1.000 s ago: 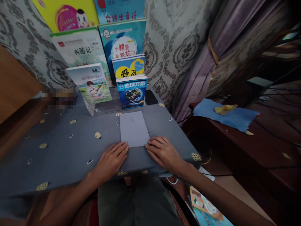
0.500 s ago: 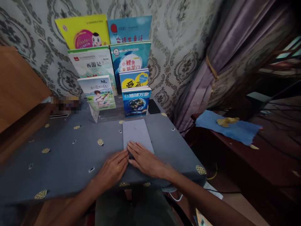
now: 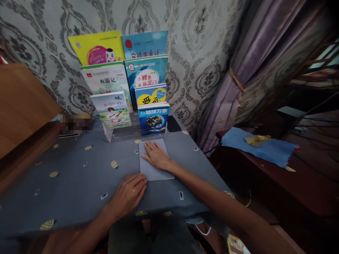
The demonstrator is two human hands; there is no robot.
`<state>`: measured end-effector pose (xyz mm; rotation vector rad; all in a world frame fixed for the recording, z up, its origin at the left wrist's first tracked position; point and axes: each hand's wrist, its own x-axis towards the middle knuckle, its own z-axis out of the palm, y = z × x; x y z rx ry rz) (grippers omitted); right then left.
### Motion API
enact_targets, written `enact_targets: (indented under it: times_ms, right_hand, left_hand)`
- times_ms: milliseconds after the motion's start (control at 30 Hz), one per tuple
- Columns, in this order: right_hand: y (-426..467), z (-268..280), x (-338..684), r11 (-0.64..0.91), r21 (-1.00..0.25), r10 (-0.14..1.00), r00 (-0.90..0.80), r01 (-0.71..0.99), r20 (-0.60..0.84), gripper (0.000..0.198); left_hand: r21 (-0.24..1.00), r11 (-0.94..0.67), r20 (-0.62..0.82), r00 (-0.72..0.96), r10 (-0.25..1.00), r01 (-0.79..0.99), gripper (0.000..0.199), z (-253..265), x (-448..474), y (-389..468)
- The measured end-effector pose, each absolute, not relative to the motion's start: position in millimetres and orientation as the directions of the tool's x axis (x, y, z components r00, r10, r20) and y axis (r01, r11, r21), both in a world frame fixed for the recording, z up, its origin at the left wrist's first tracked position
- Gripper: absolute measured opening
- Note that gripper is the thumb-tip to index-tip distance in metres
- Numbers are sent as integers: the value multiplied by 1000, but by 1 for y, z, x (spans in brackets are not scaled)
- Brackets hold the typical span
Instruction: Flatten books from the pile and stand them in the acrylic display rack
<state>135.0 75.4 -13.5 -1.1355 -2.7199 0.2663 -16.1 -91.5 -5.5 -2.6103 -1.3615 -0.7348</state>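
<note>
A flat, plain grey rectangle like a thin notebook (image 3: pixel 159 173) lies on the table close to me. Whether it has pages cannot be made out. My right hand (image 3: pixel 155 154) rests palm down on its upper half, fingers stretched out and slightly apart. At its lower left corner is my left hand (image 3: pixel 131 192), lying on the cloth with loosely bent fingers; the fingertips touch or nearly touch the corner. Just beyond stands a clear tiered book stand (image 3: pixel 123 135), holding several upright books, among them a blue book with a globe (image 3: pixel 153 121) and a book with a guitar player (image 3: pixel 113 113).
A dark phone (image 3: pixel 173 124) lies to the right of the stand on the grey patterned tablecloth (image 3: pixel 87 176). At left rises a wooden panel (image 3: pixel 23 106). A blue cloth (image 3: pixel 256 144) covers part of a dark red bench beside the table; a purple curtain (image 3: pixel 225 88) hangs behind.
My right hand has slid away from me, from the notebook's near edge to its upper half, and apart from my left hand. My left hand stays near the lower left corner.
</note>
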Motion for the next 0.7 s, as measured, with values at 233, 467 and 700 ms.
enact_targets:
  times_ms: [233,467,700]
  right_hand:
    - [82,-13,141,489,-187,872,-477,852,112,67]
    - [79,-13,142,467,-193,884,-455,863,103,63]
    - [84,-20,146,491,-187,870,-468,851,153,60]
  left_hand:
    - [182,-510,326,437,838,841,27,2,-7,-74]
    - [228,-345,217,298,929,910,40,-16,-9,-19]
    - [292,-73,130,36,991,954,48,-21,-7,23]
